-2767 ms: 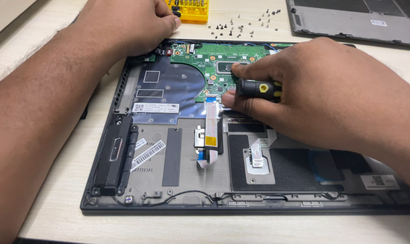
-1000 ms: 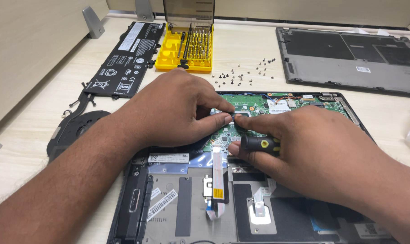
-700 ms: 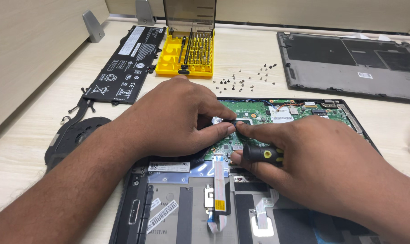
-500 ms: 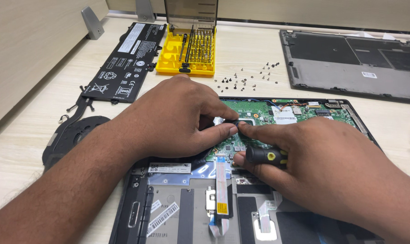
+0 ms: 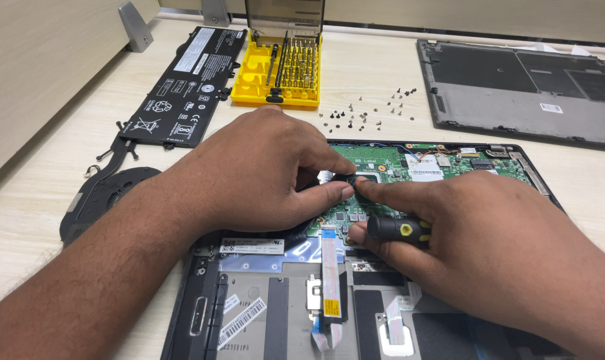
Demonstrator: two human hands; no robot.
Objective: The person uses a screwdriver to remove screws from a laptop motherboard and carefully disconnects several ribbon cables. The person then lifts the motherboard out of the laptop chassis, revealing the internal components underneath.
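Already well into teardown: the laptop chassis [image 5: 249, 313] lies opened on the surface [image 5: 42, 220], its bottom cover [image 5: 516, 87] set aside at far right, the flat black battery [image 5: 189, 83] at far left, and the fan with heat pipe [image 5: 106, 193] just left of the chassis. Loose screws [image 5: 369, 115] lie scattered beside the yellow bit case [image 5: 276, 73]. Judged remaining: the green mainboard [image 5: 409, 167] sits in the chassis with ribbon cables [image 5: 329, 267] attached.

Left hand [image 5: 262, 173]: thumb and forefinger pinched on a small dark part [image 5: 348, 180] at the mainboard's near-left area. Right hand [image 5: 489, 247]: forefinger extended to the same part, remaining fingers curled around a black-and-yellow screwdriver [image 5: 399, 229]; its tip is hidden.
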